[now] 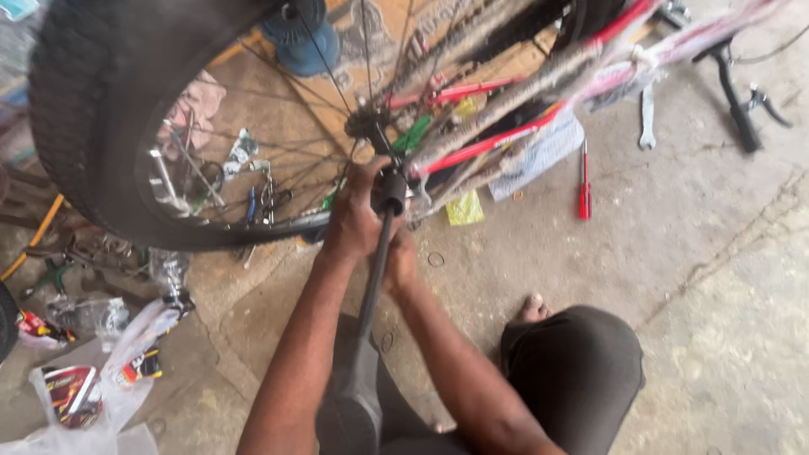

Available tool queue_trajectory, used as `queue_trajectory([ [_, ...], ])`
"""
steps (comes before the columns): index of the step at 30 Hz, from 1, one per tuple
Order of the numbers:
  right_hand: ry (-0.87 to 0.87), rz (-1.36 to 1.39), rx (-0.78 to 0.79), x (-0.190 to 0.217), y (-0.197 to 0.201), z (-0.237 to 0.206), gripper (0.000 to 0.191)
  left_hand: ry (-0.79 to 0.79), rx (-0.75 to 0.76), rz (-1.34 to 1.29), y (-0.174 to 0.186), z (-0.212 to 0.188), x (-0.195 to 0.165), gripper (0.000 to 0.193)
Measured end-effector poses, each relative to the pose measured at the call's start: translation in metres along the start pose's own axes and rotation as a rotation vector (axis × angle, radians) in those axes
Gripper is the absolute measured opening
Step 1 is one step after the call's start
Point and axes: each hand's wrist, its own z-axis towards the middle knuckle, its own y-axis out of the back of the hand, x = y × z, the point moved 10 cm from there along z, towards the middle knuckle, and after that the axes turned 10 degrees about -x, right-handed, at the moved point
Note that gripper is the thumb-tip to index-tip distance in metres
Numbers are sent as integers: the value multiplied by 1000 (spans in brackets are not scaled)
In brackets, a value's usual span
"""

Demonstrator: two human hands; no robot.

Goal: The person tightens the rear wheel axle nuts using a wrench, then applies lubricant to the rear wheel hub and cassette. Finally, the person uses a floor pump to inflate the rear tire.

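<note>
- Two hands at the hub: left hand, right hand.
- One long black tool gripped between them.
- One bicycle wheel with a black tyre.
- One red-handled screwdriver on the concrete floor.
- One silver spanner.
- One bare foot.

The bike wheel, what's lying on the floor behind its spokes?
Through the wheel spokes: scattered hand tools and a pink cloth on the concrete floor. The tyre hides whatever lies beneath it.
</note>
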Motion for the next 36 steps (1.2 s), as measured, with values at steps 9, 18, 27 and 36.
queue_trajectory([
  [9, 1252, -1295, -140, 200, -15, -44, 40, 92, 15, -2, -2, 3, 10, 74],
  [18, 462, -654, -269, 99, 23, 13, 51, 22, -22, -14, -2, -1, 11, 73],
  [27, 451, -381, -111, 92, 35, 11, 40, -39, -3, -26, 0, 0, -4, 77],
  [36, 1215, -1113, -168, 184, -10, -28, 36, 49, 14, -3, -2, 1, 7, 69],
])
